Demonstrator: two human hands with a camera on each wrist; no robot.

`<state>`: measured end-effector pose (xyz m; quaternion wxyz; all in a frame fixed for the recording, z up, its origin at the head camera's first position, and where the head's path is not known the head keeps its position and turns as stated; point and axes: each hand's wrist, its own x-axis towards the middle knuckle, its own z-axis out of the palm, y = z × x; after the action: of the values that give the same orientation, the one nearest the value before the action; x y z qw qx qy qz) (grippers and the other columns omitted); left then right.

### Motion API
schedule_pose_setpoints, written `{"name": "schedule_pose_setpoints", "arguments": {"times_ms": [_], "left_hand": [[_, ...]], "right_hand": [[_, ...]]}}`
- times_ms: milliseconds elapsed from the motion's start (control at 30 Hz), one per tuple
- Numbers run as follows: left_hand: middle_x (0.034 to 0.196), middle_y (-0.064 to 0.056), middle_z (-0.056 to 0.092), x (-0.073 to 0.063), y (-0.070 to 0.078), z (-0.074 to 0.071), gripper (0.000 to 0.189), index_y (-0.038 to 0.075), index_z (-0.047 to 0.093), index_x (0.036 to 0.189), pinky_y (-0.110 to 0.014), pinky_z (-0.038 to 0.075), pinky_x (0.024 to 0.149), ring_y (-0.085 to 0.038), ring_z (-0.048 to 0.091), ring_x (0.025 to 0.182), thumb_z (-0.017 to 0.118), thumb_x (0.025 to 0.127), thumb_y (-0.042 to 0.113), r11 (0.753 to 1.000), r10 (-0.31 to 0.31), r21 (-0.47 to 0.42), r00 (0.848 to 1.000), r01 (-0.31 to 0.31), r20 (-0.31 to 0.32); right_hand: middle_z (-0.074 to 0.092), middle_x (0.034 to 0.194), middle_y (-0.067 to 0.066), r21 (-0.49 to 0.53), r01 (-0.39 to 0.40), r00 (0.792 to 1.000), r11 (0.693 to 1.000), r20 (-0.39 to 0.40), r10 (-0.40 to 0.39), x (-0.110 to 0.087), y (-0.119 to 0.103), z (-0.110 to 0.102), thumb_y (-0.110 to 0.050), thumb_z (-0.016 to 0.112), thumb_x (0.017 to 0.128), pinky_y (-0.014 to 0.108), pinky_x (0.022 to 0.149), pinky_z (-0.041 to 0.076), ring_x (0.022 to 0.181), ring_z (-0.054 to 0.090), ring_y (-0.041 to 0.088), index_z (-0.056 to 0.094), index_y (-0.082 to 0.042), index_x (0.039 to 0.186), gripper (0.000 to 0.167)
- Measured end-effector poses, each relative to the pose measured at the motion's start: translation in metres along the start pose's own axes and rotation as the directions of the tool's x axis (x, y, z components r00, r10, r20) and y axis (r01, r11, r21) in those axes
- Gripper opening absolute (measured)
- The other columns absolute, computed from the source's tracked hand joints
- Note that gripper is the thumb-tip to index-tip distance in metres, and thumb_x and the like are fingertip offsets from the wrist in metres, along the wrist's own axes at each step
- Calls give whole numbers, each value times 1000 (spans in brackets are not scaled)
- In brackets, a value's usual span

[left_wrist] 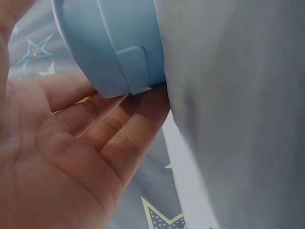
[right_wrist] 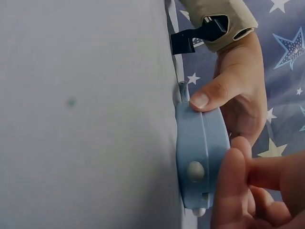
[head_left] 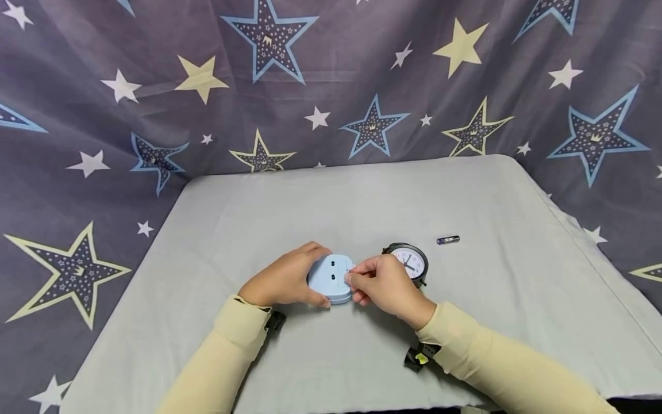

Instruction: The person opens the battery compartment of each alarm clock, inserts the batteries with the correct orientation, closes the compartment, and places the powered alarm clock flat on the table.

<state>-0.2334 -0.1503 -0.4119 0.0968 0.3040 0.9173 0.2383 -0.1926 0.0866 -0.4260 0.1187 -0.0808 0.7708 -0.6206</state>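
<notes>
A light-blue alarm clock (head_left: 327,280) is held face down near the table's middle, its back with two black knobs turned up. My left hand (head_left: 289,278) grips its left side, the thumb at the near edge and the fingers round the far one. At the right part of the back, the thumb and forefinger of my right hand (head_left: 385,287) pinch at the battery cover; their tips hide its end. White rounded nubs (right_wrist: 195,171) show on the clock's side in the right wrist view. In the left wrist view, fingers (left_wrist: 128,138) reach under the blue casing (left_wrist: 133,43).
A round black alarm clock (head_left: 421,253) lies face up just behind my right hand, partly covered by it. Farther right lies a dark battery (head_left: 447,240). The table (head_left: 248,218) wears a grey cloth, and a star-patterned curtain (head_left: 331,75) hangs around it.
</notes>
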Motion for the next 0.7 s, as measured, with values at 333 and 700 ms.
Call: {"name": "schedule_pose_setpoints", "arguments": {"times_ms": [333, 700], "left_hand": [[137, 4, 56, 1, 1, 0, 96, 9, 55, 144, -32, 49, 96, -11, 57, 110, 98, 64, 40, 1000, 20, -13, 1000, -20, 4], [137, 6, 55, 3, 1, 2, 95, 10, 54, 145, -30, 49, 97, -10, 56, 112, 97, 65, 40, 999, 16, -28, 1000, -16, 19]], "right_hand": [[67, 59, 3, -122, 72, 995, 990, -66, -81, 5, -1, 10, -10, 77, 89, 30, 50, 57, 52, 64, 12, 78, -8, 81, 8], [66, 57, 1, -180, 92, 995, 979, -29, -99, 4, -4, 8, -9, 78, 90, 29, 49, 56, 51, 64, 12, 77, -8, 79, 10]]}}
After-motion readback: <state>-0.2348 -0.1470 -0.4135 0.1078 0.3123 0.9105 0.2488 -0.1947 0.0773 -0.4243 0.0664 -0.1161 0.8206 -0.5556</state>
